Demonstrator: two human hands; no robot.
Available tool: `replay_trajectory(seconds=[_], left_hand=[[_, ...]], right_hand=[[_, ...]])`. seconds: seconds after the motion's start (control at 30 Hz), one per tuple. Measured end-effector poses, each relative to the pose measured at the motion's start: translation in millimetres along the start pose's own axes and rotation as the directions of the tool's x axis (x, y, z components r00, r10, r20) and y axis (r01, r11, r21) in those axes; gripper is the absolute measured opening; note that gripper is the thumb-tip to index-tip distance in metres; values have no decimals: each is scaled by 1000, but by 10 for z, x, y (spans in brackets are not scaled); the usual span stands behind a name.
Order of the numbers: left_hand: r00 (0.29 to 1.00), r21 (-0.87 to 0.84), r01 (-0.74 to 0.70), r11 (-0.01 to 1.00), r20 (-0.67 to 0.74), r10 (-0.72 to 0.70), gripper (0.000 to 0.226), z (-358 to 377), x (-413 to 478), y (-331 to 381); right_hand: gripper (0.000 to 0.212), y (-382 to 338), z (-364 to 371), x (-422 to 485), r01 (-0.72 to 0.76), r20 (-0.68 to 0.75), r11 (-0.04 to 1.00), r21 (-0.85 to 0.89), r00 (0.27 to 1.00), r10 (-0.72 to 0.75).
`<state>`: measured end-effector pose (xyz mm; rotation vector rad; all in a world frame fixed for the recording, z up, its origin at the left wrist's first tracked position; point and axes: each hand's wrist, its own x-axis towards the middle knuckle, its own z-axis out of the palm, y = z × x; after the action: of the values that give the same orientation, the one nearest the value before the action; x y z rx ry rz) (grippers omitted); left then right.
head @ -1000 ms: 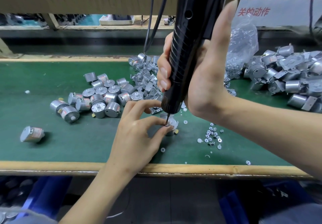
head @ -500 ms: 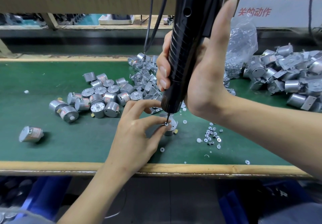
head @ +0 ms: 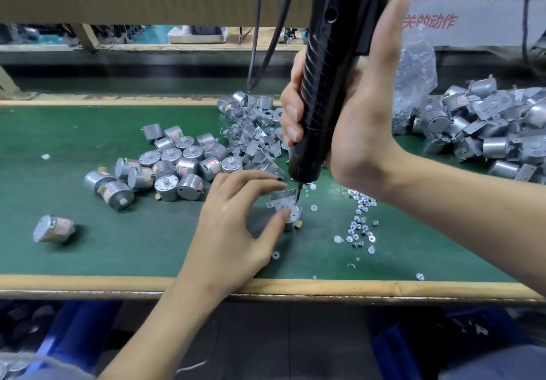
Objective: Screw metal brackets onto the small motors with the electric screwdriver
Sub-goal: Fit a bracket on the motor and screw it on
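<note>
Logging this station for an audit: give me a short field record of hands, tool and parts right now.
right hand: grips the electric screwdriver, near upright
bit: tip down on the bracket atop the motor
left hand: thumb touches the motor, fingers spread above
screws: loose, right of the motor
bare motors: heap at left
bracketed motors: heap at far right

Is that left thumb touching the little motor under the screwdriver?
Touching. In the head view, the thumb of the left hand rests against the motor, no gap visible.
</note>
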<state>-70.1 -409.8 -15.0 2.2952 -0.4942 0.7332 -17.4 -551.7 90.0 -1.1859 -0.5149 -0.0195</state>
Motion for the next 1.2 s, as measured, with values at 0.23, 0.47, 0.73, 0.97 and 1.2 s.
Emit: replay_trajectory(seconds=[0.23,0.47,0.73,0.97,1.2], left_hand=[[966,38,129,991,219,-134,67,-10,9,-24],[950,66,126,990,278,-139,53,17,-3,-64],[951,53,114,992,284,-124,54,27,3,-61],[952,64,97,993,284,-111,53,38,-4,-72],[953,66,93,993,282,-108,52,41,-5,-83]], right_hand=[[75,114,-283,31,-89,-25,990,-112,996,87],[92,274,-418,-124,-160,-32,979,-130,987,157],[88,254,-430,-142,-174,-61,979,-104,984,168],[76,184,-403,-76,-144,-51,988,-60,989,141],[75,230,-417,-90,-150,-46,987,-61,988,147]])
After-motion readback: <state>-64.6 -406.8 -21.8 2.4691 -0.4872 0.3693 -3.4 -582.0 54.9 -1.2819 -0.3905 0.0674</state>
